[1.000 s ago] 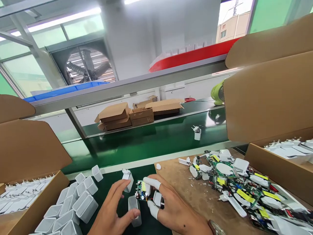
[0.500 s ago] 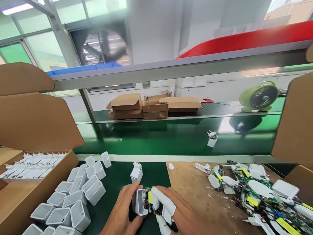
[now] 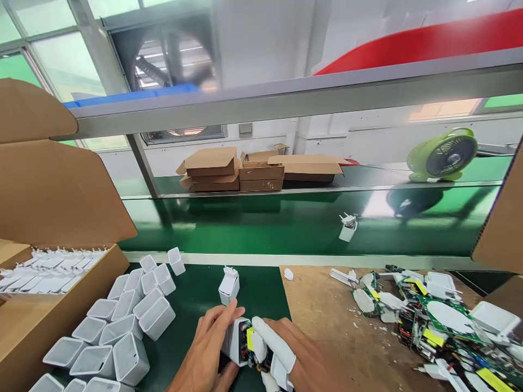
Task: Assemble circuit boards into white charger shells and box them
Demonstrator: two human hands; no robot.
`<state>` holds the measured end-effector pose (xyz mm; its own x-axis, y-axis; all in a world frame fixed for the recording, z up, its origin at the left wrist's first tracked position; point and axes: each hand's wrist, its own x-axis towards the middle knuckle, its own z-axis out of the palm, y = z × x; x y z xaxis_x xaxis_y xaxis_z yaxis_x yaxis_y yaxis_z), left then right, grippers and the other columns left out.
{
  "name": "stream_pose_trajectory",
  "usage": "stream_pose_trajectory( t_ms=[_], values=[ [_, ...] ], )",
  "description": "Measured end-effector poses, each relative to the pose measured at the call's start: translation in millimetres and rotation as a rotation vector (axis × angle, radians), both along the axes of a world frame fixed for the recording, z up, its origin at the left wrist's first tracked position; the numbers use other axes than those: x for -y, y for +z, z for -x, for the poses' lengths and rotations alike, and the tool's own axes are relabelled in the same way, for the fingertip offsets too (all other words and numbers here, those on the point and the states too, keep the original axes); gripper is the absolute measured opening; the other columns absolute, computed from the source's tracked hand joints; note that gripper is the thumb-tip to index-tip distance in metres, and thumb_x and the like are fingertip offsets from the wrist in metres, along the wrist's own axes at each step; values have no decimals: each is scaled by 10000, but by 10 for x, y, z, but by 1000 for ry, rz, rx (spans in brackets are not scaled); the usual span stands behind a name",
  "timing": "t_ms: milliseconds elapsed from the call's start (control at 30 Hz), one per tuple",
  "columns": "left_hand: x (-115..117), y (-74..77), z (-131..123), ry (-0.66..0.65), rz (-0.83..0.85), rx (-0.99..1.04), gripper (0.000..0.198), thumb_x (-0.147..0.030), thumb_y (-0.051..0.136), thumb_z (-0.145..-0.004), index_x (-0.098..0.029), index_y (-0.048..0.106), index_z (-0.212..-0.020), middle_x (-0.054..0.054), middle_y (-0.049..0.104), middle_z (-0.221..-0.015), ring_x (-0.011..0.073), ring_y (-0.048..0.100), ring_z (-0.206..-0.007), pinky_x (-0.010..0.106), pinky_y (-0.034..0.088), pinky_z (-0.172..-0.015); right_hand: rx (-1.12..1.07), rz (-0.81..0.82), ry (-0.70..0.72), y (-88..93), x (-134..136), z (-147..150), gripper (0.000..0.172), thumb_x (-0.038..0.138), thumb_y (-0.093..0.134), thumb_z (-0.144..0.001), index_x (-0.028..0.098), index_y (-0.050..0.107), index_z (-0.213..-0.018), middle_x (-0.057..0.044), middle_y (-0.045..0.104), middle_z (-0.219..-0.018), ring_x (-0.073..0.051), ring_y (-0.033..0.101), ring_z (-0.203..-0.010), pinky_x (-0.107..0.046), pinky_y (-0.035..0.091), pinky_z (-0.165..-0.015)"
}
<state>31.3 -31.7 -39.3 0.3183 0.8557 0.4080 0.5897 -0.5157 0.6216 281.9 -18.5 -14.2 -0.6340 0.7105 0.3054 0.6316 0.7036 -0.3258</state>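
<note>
My left hand (image 3: 206, 356) grips a white plastic charger shell (image 3: 235, 340) at the bottom centre of the view. My right hand (image 3: 294, 359), with white finger cots on its fingertips, pinches a green circuit board (image 3: 250, 344) whose end sits in the shell's open mouth. Both hands are closed around these parts, low over the dark green mat. Just beyond them an assembled white charger (image 3: 229, 286) stands upright with its prongs up.
Several empty white shells (image 3: 122, 332) lie heaped at left beside an open cardboard box (image 3: 44, 321) of plug parts. A pile of circuit boards and white covers (image 3: 433, 316) lies on the brown board at right. One charger (image 3: 348, 227) rides the green conveyor; a green fan (image 3: 443, 155) stands beyond.
My left hand has picked the shell up off the mat, and my right hand has brought the board into its open end. The view has swung to the left.
</note>
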Motion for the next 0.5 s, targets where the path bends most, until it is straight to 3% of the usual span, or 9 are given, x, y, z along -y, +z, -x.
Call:
stream_pose_trajectory(
  t_ms=[233,367,500],
  values=[
    [12,-10,-34,6,-36,25,937,-47,591,-882,-342,207,-1684,143,614,-1502,320,627,-1313,477,595,-1034,34,-24,-17,132,28,99,645,94,564,-661,185,609,-1298,-111,727,-1159,-285,642,-975,-352,562,-870],
    [13,-32,-34,9,-37,14,952,-29,577,-871,-346,193,-1683,136,604,-1506,323,599,-1337,513,568,-1071,48,-57,-13,72,-11,102,536,107,553,-649,166,638,-1175,-129,718,-1176,-288,638,-941,-368,552,-832],
    [19,-31,-30,9,-27,16,931,-28,575,-873,-339,224,-1677,128,610,-1500,313,605,-1330,490,577,-1066,43,-59,18,10,-28,79,565,126,557,-618,165,639,-1176,-141,707,-1232,-285,628,-926,-365,552,-815]
  ],
)
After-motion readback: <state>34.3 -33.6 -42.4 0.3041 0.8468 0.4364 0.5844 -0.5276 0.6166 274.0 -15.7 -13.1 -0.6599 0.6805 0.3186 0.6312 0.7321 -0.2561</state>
